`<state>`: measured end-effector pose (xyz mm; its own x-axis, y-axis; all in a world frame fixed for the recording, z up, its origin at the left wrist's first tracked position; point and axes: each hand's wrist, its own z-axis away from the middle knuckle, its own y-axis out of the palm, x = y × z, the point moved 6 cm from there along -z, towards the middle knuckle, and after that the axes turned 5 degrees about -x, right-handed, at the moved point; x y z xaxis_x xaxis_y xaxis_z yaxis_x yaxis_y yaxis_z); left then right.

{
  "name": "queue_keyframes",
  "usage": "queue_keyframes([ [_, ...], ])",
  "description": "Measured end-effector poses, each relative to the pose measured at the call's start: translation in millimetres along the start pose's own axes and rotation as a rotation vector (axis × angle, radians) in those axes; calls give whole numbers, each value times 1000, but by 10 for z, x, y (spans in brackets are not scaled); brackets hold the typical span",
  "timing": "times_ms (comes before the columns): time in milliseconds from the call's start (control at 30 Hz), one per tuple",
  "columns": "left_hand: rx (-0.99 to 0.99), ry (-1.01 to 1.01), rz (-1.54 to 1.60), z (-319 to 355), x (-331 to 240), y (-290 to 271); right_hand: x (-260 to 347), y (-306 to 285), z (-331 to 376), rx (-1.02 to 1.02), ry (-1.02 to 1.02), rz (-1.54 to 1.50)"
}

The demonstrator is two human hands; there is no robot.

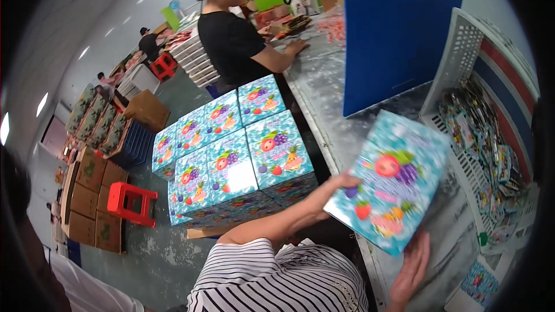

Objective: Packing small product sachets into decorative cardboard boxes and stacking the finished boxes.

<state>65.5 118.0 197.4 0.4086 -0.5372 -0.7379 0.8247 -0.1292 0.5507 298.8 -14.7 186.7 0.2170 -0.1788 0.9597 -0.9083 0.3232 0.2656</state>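
A teal printed cardboard box (399, 179) with cartoon fruit on its face is held up, tilted, over the worktable. My left hand (341, 184) grips its left edge, thumb on the front face and the other fingers hidden behind it. At the lower right corner, my right hand (411, 268) is against the box with fingers partly out of sight, supporting it from below. To the left of my arm, matching boxes (231, 156) are stacked in rows, their fruit-printed faces up.
A blue divider panel (399, 34) stands on the grey worktable (324, 138). On the right, a white perforated basket (462, 162) holds many small colourful packets (480, 133). A co-worker (237, 40) in black works beyond the stack. A red stool (133, 203) and brown cartons (95, 202) stand at left.
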Motion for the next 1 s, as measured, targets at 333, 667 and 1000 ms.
queue_keyframes([
  [333,-725,891,107,1744,-1529,-2287,-1252,-505,-44,87,-142,1031],
  [667,-1005,1175,269,4199,-979,-3825,-1343,-548,43,111,-439,1163],
  [1000,-1212,883,366,4514,201,-4453,-1398,-554,7,119,-392,1286],
])
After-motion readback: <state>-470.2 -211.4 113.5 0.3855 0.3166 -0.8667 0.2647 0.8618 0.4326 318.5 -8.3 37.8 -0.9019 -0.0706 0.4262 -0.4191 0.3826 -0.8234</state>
